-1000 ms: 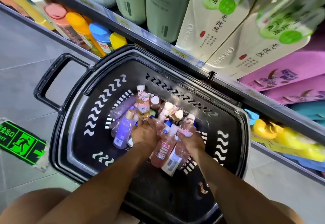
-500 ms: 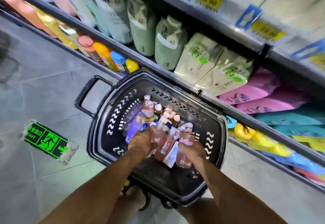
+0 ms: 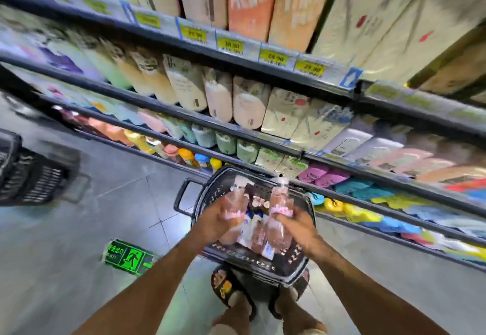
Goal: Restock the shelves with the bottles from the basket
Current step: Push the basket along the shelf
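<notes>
Stocked store shelves (image 3: 244,45) of pouches and bottles rise over a grey tiled floor (image 3: 79,229), frame blurred by motion. A black shopping basket (image 3: 249,258) stands at the foot of the lowest shelf, by the person's sandalled feet (image 3: 223,284). Over the basket, the left hand (image 3: 213,221) wraps a pinkish clear bottle (image 3: 235,203), and the right hand (image 3: 297,227) curls round a second pinkish bottle (image 3: 278,200). More small bottles (image 3: 256,232) lie in the basket below. A green exit sticker (image 3: 128,257) marks the floor.
</notes>
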Motion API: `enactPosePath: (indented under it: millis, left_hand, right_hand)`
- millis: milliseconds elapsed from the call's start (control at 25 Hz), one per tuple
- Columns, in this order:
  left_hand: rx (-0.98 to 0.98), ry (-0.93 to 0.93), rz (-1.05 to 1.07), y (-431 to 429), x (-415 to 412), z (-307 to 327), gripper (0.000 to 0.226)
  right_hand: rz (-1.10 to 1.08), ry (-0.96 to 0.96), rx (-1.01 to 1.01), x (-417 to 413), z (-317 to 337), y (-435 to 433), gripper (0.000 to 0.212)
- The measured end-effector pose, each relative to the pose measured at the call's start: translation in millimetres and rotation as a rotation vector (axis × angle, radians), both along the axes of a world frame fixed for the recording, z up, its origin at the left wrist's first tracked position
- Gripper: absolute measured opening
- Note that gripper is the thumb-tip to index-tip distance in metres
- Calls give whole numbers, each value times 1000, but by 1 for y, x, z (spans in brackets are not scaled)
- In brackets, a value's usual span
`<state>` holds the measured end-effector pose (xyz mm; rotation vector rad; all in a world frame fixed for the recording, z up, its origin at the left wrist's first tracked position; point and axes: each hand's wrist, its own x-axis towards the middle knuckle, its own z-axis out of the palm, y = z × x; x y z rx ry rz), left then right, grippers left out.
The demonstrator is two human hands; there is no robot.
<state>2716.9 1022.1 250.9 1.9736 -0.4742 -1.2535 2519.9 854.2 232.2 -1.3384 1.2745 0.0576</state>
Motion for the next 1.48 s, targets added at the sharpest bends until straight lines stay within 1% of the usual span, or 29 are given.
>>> enactPosePath:
  millis: [40,80,120,240,280,360,440,520,560,640,680,760,880,960,1040,1200,1280,1480]
  left_hand:
    - [-44,7,-33,5,-1,13,60]
    - [-84,65,-19,10,1,33,66]
    - [-101,93,1,16,2,46,65]
    - [-188,236,6,17,-4,87,56]
    - [-202,299,9,17,-10,94,58]
    - [-237,399,41,13,-24,113,61]
    - [-266,430,92,5,-42,129,58]
    - [-298,467,123,-1,-71,154,52]
    - [-312,484,116,-4,-90,169,56]
    - [-317,513,114,-7,-115,184,73]
    - [-316,537,104,-8,-132,191,78]
    - [-292,610,99,-11,-170,198,80]
    - [-264,675,102,-13,-237,203,72]
    - [-245,685,85,-16,-284,208,66]
    - [-252,686,51,-21,-325,210,61]
    - [-283,664,-57,-34,-412,222,54]
    - [-276,646,-142,-45,-448,226,59]
    - [-254,692,-293,-85,-523,229,72]
  right_hand:
    - [-28,-44,15,0,19,2,32]
    - [-66,-98,45,-2,41,5,28]
    - [-121,-145,96,-6,59,8,29]
    - [-246,-323,292,-24,104,17,49]
    - [-265,-370,325,-31,115,19,54]
    - [-298,-405,350,-46,135,27,61]
    - [-326,-451,340,-65,150,33,68]
    - [-350,-508,351,-90,167,41,70]
    - [-367,-531,347,-106,176,46,68]
    - [-387,-553,344,-128,194,54,59]
    - [-401,-556,334,-144,202,58,57]
    - [-449,-575,335,-181,214,64,60]
    - [-532,-619,320,-244,231,72,62]
    - [-582,-646,284,-290,237,77,67]
    - [-635,-686,255,-329,241,79,73]
    - [-759,-731,174,-414,250,81,69]
    - [-821,-730,121,-454,254,82,69]
    - [-976,-777,25,-528,263,79,72]
